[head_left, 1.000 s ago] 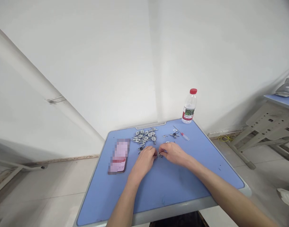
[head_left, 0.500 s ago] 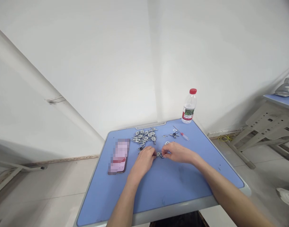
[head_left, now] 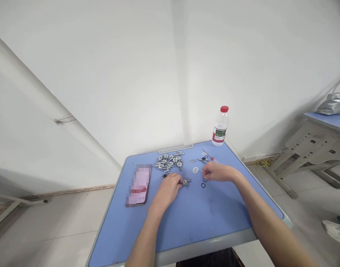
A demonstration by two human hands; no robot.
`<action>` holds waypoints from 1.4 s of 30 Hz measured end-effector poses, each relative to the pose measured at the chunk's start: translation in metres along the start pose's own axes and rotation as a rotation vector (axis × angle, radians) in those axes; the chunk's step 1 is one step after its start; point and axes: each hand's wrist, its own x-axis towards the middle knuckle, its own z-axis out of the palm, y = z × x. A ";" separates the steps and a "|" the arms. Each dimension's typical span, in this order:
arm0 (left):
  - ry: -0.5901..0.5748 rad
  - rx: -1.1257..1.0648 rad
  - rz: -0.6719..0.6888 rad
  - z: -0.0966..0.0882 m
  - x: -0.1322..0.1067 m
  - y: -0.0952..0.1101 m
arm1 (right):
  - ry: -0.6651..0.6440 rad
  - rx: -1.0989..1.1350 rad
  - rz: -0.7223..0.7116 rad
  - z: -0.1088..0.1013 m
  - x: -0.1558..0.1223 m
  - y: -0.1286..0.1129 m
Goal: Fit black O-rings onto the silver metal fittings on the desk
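Thin black rubber ring (head_left: 203, 187) sitting mid blue-topped desk (head_left: 192, 226), second ring (head_left: 205, 181) just past it, right hand (head_left: 216, 172) overlapping that, fingers bunched, can't tell if gripping. Left hand (head_left: 170, 184) pinching small silver metal fitting (head_left: 186, 183) left of rings. Silver metal fitting pile (head_left: 169, 161) lying toward far edge, clear red-capped plastic bottle (head_left: 219, 134) standing at far right corner.

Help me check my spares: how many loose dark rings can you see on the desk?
3 visible: the nearest ring below the right hand, a second ring partly covered by it, and a third ring farther back, beside the black-centred part. Others may be hidden.
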 end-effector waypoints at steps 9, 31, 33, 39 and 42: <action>-0.002 0.020 0.003 -0.002 0.001 0.002 | 0.095 -0.025 -0.011 0.005 0.001 -0.008; 0.002 0.082 0.018 -0.001 -0.001 0.002 | 0.364 -0.143 -0.140 0.042 0.012 -0.048; 0.004 0.087 0.017 -0.001 -0.001 0.003 | 0.427 -0.118 -0.096 0.037 0.015 -0.043; -0.038 0.064 -0.004 -0.005 0.000 0.008 | 0.492 -0.314 0.093 0.034 0.037 -0.027; -0.024 0.050 -0.008 -0.004 -0.001 0.008 | 0.467 -0.366 0.115 0.036 0.044 -0.029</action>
